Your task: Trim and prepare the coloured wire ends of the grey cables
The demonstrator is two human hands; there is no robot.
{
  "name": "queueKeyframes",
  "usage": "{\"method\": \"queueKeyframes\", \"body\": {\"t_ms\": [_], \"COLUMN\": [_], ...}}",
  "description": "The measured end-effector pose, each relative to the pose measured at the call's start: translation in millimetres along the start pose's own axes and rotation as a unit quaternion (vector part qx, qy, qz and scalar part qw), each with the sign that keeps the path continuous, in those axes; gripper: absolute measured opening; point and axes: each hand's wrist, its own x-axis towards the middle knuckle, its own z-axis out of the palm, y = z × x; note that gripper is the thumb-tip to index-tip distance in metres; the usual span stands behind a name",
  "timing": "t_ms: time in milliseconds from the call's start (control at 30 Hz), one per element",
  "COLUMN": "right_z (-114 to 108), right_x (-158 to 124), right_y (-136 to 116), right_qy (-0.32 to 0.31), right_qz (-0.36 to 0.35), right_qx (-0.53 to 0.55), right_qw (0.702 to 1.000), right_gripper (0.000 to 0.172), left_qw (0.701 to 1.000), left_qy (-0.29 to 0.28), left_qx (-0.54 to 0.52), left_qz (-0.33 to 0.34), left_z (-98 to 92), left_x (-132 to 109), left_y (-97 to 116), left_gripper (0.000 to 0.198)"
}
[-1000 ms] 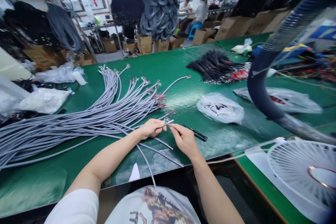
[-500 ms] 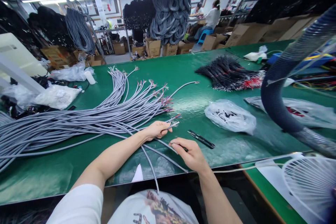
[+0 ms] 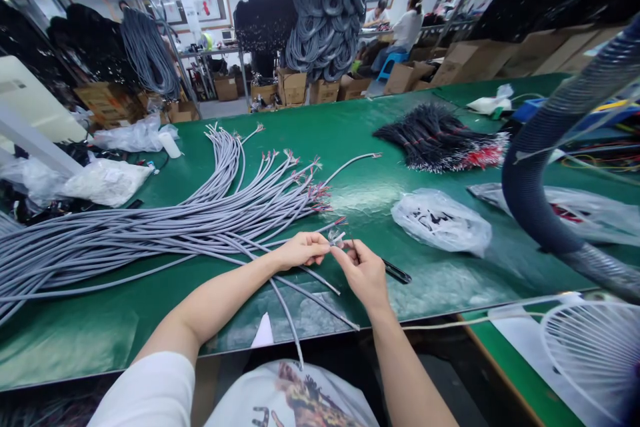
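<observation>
Right hand: the right hand (image 3: 365, 270) is back up at the left one; half a second ago it was apart, lower and to the right; its thumb and fingers now meet at the cable tip, though whether they grip a strand I cannot tell.
Left hand: the left hand (image 3: 304, 250) stays in nearly the same place; its fingers are pinched on the cable just behind the tip.
Grey cable: the held grey cable (image 3: 340, 238) has its pale end between the two hands, above the desk (image 3: 340, 121), with fine frayed strands beside it; this suggests handling at the tip has resumed, the left hand steadying.
Cable bundle: the cable bundle (image 3: 165, 230) spreads across the left, reddish wire ends showing toward the middle; it looks undisturbed.
Black snips: the black snips (image 3: 397, 271) lie just right of the right hand, which now partly hides them; they appear unused.
</observation>
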Motion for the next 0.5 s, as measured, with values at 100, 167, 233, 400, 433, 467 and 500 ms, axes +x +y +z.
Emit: {"method": "queueKeyframes", "body": {"t_ms": [100,167,233,400,433,467,500], "right_z": [5.4,6.5,5.9,4.1,4.0,3.8,3.1], "right_x": [3.4,4.5,4.7,5.5,6.4,7.7,9.0], "right_y": [0.6,0.6,0.9,6.1,8.2,10.4,12.7], "right_qy": [0.001,0.003,-0.002,-0.018,-0.015,-0.011,-0.006], "right_qz": [-0.005,-0.014,-0.025,-0.033,-0.031,-0.029,-0.026], "right_qx": [0.005,0.011,0.02,0.03,0.025,0.015,0.003], "right_qw": [1.0,1.0,0.999,0.999,0.999,0.999,1.0], "right_gripper": [0.034,0.033,0.032,0.029,0.029,0.029,0.03], "left_qw": [1.0,0.999,0.998,0.998,0.999,0.999,1.0], "left_qy": [0.002,0.008,0.02,0.041,0.033,0.024,0.013], "left_qx": [0.026,0.046,0.06,0.043,0.028,0.011,-0.006], "left_qz": [0.006,0.008,0.008,0.021,0.021,0.019,0.015], "left_z": [0.7,1.1,1.8,2.5,2.1,1.6,1.0], "left_x": [0.0,0.5,0.9,-1.1,-2.1,-3.3,-4.4], "left_y": [-1.3,-2.5,-3.8,-0.7,1.7,4.5,7.4], "left_gripper": [0.037,0.039,0.04,0.041,0.042,0.043,0.044]}}
